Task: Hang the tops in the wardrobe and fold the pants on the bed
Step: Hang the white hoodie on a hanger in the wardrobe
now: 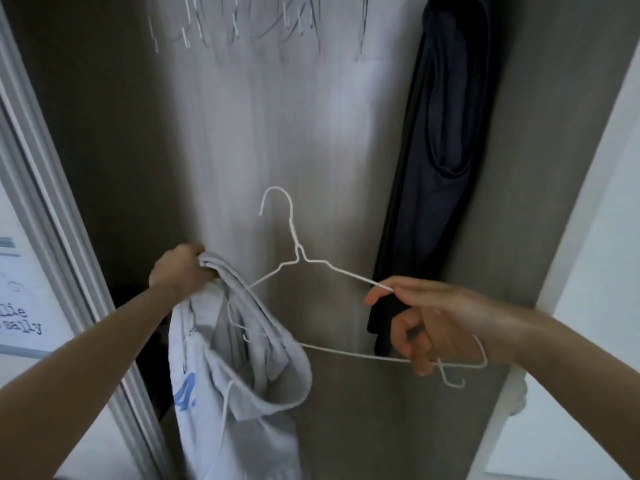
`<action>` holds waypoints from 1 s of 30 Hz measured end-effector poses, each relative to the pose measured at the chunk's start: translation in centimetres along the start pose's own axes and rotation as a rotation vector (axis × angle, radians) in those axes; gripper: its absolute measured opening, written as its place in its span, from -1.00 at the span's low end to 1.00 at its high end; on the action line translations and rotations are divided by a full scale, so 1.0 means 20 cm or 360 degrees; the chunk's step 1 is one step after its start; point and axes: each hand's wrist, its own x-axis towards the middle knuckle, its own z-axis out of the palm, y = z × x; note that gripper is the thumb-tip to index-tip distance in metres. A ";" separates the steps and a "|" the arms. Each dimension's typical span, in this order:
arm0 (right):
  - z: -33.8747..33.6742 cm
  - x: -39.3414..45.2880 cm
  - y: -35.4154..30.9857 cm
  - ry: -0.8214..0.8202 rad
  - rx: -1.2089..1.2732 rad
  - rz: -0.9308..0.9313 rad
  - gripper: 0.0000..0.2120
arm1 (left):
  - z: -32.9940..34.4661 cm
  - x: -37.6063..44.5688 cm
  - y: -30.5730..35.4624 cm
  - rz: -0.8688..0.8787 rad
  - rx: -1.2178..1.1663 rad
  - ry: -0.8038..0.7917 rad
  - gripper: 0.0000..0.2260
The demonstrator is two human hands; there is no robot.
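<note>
Wardrobe (114,140): dark garment (446,133) hung, blurred hangers (242,26) perhaps empty.

Both bare forearms reach forward. The left hand (180,268) is fisted, knuckles up, clutching bunched cloth of the grey top (235,393). The right hand (426,323), right of that top, pinches the white wire hanger (304,261) between thumb and forefinger, lower fingers curled.

The wardrobe (145,140) stands open, its grey wood-grain back wall bare in the middle. A row of thin wire hangers (242,26), blurred, hangs along the top, and a dark navy garment (440,140) hangs against the right-hand side wall, reaching well down.
</note>
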 end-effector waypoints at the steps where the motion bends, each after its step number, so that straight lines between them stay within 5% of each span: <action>1: 0.01 0.03 0.01 0.0038 0.0001 -0.0014 -0.69 | 0.00 -0.01 0.01 0.0034 0.0006 0.0020 -0.84; 10: 0.10 0.26 0.16 -0.0040 0.0227 0.0029 -0.71 | -0.02 -0.10 0.18 0.0740 -0.0067 0.0276 -0.89; 19: 0.01 0.17 0.06 -0.0024 0.0187 -0.0106 -0.69 | -0.18 -0.01 0.02 0.0362 0.0304 0.0320 -0.82; 24: 0.08 0.21 0.09 -0.0029 0.0121 -0.0126 -0.70 | -0.14 -0.05 0.10 0.0571 0.0381 0.0255 -0.82; 30: 0.15 0.31 0.20 -0.0073 -0.0108 -0.0155 -0.73 | -0.12 -0.18 0.31 0.0743 -0.0236 0.0214 -0.93</action>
